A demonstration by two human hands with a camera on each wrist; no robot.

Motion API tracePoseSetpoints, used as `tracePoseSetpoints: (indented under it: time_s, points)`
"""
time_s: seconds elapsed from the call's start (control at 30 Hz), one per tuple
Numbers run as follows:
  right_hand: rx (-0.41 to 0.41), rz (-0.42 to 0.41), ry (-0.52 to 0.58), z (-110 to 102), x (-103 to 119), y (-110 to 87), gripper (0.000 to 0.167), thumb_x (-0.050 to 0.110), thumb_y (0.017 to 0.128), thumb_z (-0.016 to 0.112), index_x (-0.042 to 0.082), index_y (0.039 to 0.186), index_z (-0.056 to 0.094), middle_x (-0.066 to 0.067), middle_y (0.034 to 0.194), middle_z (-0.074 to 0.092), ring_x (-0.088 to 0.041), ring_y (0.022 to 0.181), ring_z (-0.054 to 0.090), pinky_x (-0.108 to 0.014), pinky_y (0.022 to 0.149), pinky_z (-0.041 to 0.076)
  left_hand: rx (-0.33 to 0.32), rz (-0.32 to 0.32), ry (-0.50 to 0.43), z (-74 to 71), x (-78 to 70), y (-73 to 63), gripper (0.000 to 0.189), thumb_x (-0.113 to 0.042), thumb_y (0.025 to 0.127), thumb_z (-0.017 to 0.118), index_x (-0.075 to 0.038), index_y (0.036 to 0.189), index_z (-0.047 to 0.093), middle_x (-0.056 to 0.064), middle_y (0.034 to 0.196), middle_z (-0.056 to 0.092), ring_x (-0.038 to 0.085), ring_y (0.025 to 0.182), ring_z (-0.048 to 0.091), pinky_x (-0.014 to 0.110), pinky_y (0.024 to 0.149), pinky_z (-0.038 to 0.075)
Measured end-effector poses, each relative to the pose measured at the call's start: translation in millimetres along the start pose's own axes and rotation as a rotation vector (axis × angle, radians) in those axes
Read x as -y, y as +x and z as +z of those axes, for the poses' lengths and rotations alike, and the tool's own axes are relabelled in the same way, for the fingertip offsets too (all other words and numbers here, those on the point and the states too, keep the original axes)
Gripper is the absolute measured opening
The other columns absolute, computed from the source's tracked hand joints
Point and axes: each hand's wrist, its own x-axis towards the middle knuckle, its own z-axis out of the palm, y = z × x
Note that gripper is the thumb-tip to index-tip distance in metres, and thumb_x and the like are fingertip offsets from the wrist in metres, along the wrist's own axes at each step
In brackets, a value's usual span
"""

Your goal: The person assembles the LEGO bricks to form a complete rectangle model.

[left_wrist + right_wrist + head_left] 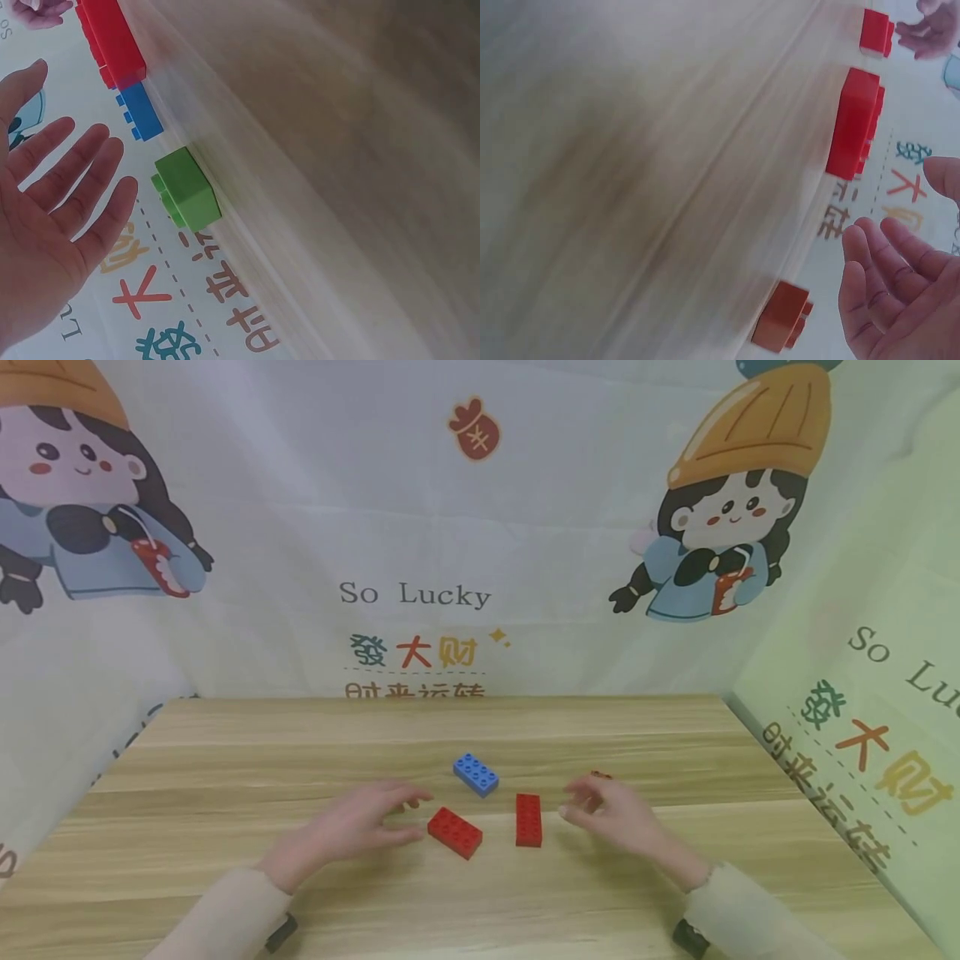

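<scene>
My left hand (356, 822), fingers loosely bent and holding nothing, hovers just left of a red brick (455, 832). A green brick (186, 191) stands near its fingertips in the left wrist view; the hand hides that brick from the head camera. Opposite it, my right hand (615, 814) is held with relaxed fingers to the right of a second red brick (528, 820), nothing in its grasp. Beyond the right fingers lies an orange-brown brick (781, 316), mostly covered by the hand in the head view. A blue brick (476, 775) lies studs up, farther back between both hands.
All the bricks lie apart on a wood-grain table (262, 735). A printed cloth (300, 527) with cartoon figures and lettering hangs behind the table's back edge and along both sides.
</scene>
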Motion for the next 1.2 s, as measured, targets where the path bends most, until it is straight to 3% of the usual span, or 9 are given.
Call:
tracePoseSetpoints:
  time_s: [0.17,0.37,0.53,0.87,1.2]
  points:
    - [0.052,0.052,-0.001,8,8,3.1,0.032,0.026,0.079,0.065,0.005,0.102,0.059,0.004,0.085,0.059,-0.01,0.072,0.053,-0.025,0.057,0.044,0.026,0.022,-0.032,1.3,-1.0,3.4,0.044,-0.03,0.08,0.064,-0.007,0.116,0.054,0.004,0.103,0.059,0.015,0.089,0.054,0.031,0.073,0.045]
    - [0.108,0.077,-0.052,17,17,6.9,0.038,0.038,0.078,0.064,0.008,0.1,0.06,0.005,0.083,0.057,-0.009,0.071,0.053,-0.026,0.06,0.044,0.104,-0.034,-0.133,5.7,-0.4,6.2,0.045,-0.027,0.08,0.064,-0.008,0.119,0.051,0.001,0.102,0.057,0.014,0.088,0.053,0.029,0.073,0.045]
    - [0.13,0.098,-0.109,22,20,10.5,0.042,0.043,0.075,0.064,0.009,0.099,0.06,0.005,0.081,0.057,-0.008,0.07,0.053,-0.026,0.057,0.044,0.135,-0.057,-0.157,9.7,-0.3,9.1,0.045,-0.026,0.08,0.065,-0.01,0.12,0.051,-0.001,0.102,0.057,0.012,0.086,0.054,0.028,0.073,0.045]
    - [0.16,0.122,-0.186,30,25,15.6,0.052,0.052,0.07,0.066,0.009,0.099,0.058,0.005,0.08,0.056,-0.009,0.067,0.049,-0.026,0.055,0.041,0.161,-0.057,-0.144,11.1,-2.5,15.5,0.047,-0.023,0.079,0.066,-0.007,0.12,0.051,0.0,0.099,0.056,0.013,0.084,0.053,0.031,0.075,0.044]
    - [0.166,0.075,-0.298,38,24,19.0,0.068,0.057,0.066,0.066,0.004,0.107,0.055,0.005,0.075,0.052,-0.008,0.059,0.044,-0.023,0.047,0.038,0.178,-0.058,-0.136,14.2,-0.9,23.7,0.043,-0.021,0.079,0.067,-0.006,0.117,0.053,-0.001,0.096,0.057,0.013,0.083,0.053,0.03,0.074,0.045]
